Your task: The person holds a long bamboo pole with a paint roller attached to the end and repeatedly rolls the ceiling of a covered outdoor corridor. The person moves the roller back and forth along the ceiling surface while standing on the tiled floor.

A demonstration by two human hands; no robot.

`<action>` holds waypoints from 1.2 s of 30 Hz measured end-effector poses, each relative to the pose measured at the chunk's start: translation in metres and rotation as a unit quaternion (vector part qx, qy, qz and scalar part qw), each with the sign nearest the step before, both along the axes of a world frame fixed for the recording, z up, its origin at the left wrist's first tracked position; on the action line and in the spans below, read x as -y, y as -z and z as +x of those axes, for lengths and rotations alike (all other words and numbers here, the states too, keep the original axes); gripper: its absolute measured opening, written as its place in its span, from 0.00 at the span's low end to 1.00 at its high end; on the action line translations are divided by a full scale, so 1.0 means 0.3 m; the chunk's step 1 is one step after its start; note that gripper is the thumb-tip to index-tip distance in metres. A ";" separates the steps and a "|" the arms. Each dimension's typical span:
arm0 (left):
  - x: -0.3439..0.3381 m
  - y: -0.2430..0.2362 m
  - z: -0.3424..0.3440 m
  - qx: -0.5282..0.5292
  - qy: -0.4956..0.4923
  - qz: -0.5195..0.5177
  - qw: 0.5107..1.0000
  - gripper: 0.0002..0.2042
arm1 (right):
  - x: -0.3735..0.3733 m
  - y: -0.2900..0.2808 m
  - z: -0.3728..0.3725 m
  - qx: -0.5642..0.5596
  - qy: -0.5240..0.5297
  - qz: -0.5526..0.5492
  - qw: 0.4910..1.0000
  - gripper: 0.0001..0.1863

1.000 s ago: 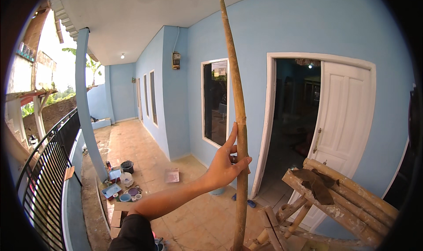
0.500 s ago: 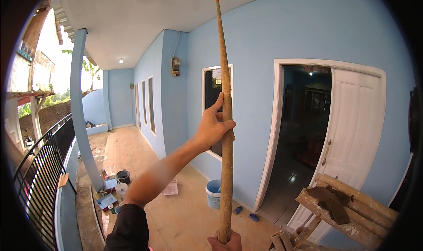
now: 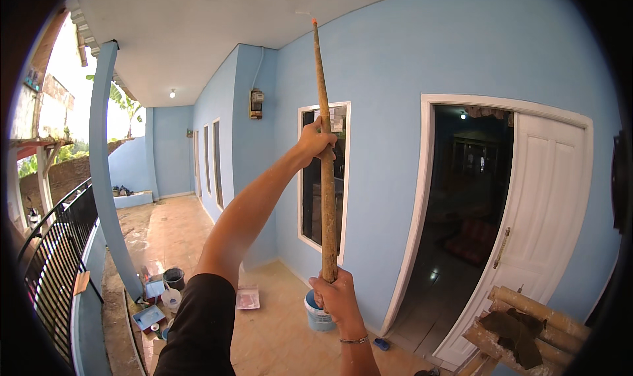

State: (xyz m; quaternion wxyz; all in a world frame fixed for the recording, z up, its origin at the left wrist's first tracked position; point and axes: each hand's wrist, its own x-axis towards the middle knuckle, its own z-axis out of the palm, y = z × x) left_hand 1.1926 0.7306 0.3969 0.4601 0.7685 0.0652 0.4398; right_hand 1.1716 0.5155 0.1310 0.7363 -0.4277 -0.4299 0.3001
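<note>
A long wooden pole (image 3: 328,204) slants upward before me, its bark-like surface spotted with paint. My left hand (image 3: 314,142) is wrapped round its middle with the arm stretched out. Lower down, my right hand (image 3: 339,297) grips the pole near its bottom end; a bracelet circles that wrist. At the top, an orange tip (image 3: 314,21) carries a thin wire frame, perhaps a paint roller, close to the white ceiling (image 3: 217,20). The frame blends into the ceiling, so whether it touches cannot be told.
A light blue wall (image 3: 389,59) holds a window and a white door (image 3: 547,198), beside a dark doorway. A paint bucket (image 3: 319,318) and pink tray (image 3: 248,297) stand on the tiles. Paint trays (image 3: 146,318) lie left; bamboo poles (image 3: 554,316) lie right; a black railing (image 3: 59,244) borders the porch.
Both hands have pushed the pole forward and up, away from me. My right hand and wrist now show fully, while the pole's tip appears lower and slightly left in the picture.
</note>
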 end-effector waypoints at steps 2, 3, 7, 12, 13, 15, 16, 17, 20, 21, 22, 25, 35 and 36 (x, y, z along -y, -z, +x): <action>-0.031 0.001 0.034 -0.005 -0.003 -0.011 1.000 0.47 | -0.034 -0.001 0.031 -0.006 0.003 -0.001 1.000 0.10; -0.034 0.010 0.042 -0.012 -0.005 -0.021 1.000 0.47 | -0.034 0.009 0.040 -0.004 0.007 0.000 1.000 0.10; 0.046 0.107 0.005 -0.024 0.020 -0.007 0.999 0.48 | 0.053 0.122 0.033 -0.005 0.013 -0.016 1.000 0.10; 0.345 0.248 -0.142 -0.044 0.053 0.007 0.998 0.48 | 0.316 0.311 -0.058 0.012 0.023 -0.038 0.999 0.09; 0.420 0.275 -0.176 -0.045 0.062 0.004 0.997 0.47 | 0.391 0.349 -0.084 0.017 0.032 -0.045 0.998 0.09; 0.582 0.322 -0.255 -0.075 0.072 0.016 0.995 0.47 | 0.552 0.405 -0.131 0.027 0.046 -0.060 0.997 0.09; 0.665 0.344 -0.293 -0.084 0.077 0.021 0.993 0.47 | 0.637 0.434 -0.164 0.029 0.053 -0.069 0.996 0.10; 0.751 0.369 -0.327 -0.093 0.083 0.027 0.992 0.47 | 0.716 0.460 -0.198 0.030 0.060 -0.077 0.995 0.12; 0.995 0.455 -0.423 -0.089 0.118 0.034 0.989 0.46 | 0.976 0.565 -0.320 -0.071 0.072 -0.097 0.990 0.12; 1.070 0.496 -0.454 -0.086 0.128 0.025 0.988 0.45 | 1.053 0.611 -0.347 -0.046 0.084 -0.104 0.990 0.12; 1.144 0.535 -0.483 -0.077 0.141 0.028 0.987 0.45 | 1.127 0.660 -0.365 -0.018 0.097 -0.109 0.989 0.12; 1.345 0.660 -0.563 -0.069 0.172 0.024 0.982 0.45 | 1.294 0.859 -0.424 0.023 0.131 -0.112 0.985 0.12; 1.479 1.168 -0.698 -0.070 0.172 -0.123 0.975 0.55 | 1.611 1.353 -0.624 0.087 0.274 -0.255 0.923 0.08; 1.446 1.236 -0.700 -0.074 0.157 -0.144 0.974 0.55 | 1.628 1.375 -0.629 0.081 0.262 -0.277 0.921 0.11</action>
